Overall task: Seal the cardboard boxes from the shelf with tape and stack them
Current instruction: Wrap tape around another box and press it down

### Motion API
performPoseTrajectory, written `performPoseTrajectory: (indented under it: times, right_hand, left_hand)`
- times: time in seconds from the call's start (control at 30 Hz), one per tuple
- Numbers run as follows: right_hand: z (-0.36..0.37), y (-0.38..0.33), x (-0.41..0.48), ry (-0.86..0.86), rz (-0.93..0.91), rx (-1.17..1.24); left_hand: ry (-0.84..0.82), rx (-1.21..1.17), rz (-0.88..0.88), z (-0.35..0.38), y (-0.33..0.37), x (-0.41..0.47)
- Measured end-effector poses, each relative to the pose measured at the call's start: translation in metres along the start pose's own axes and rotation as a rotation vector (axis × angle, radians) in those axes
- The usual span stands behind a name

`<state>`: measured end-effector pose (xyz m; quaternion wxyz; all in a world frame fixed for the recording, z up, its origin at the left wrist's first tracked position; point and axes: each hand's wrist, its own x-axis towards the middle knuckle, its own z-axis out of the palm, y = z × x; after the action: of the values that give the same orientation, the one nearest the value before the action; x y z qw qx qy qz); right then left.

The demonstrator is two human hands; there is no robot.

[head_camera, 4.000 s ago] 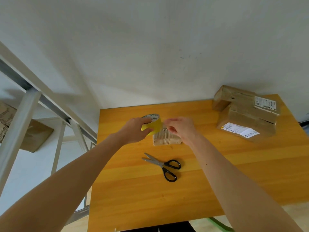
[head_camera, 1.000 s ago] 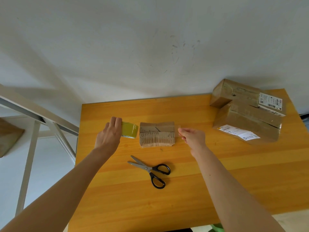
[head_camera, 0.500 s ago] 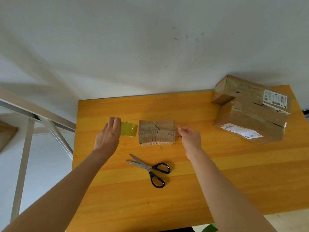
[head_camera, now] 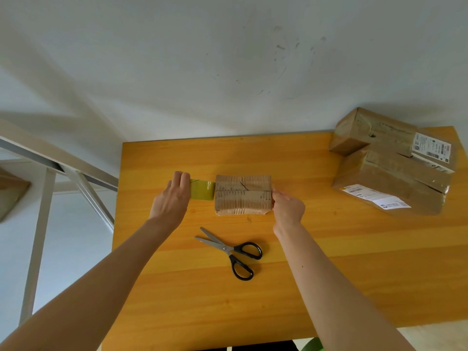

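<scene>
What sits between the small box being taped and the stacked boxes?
Head view: only the right hand, at the end of the small box; beyond it, bare table up to the stacked boxes.

Both forearms bare, coming in from the near edge and angling toward each other. Left arm from near-left, wrist straight, back of the left hand [head_camera: 171,200] up. Its fingers [head_camera: 181,176] curl over the far side of the tape roll [head_camera: 202,190] and grip it. Right arm from near-right. The right hand [head_camera: 288,209] is knuckles-up, fingertips bunched against the right end of the box [head_camera: 243,196]. Can't tell if they pinch anything. Hands level with each other, apart.
</scene>
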<state>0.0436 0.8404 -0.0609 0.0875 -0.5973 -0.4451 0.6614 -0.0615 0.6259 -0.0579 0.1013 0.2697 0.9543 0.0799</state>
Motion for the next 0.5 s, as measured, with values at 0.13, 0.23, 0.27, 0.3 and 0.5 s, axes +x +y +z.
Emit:
performPoseTrajectory:
  times: [0.13, 0.23, 0.27, 0.3, 0.5]
  right_hand:
    - [0.002, 0.0, 0.0, 0.019, 0.0, 0.014]
    - [0.003, 0.0, -0.001, 0.027, 0.002, -0.028]
    - [0.002, 0.0, -0.002, 0.023, 0.027, -0.018]
    - [0.001, -0.001, -0.003, 0.022, 0.048, -0.007]
    - [0.005, -0.002, -0.011, 0.085, -0.233, -0.281]
  left_hand:
    - [-0.024, 0.014, 0.008, 0.003, 0.0, 0.001]
    - [-0.038, 0.019, -0.008, 0.005, -0.001, -0.001]
    - [-0.04, 0.023, -0.01, 0.006, -0.001, -0.002]
    - [-0.042, 0.023, -0.011, 0.006, -0.001, -0.002]
    - [-0.047, -0.044, -0.01, 0.006, -0.002, -0.006]
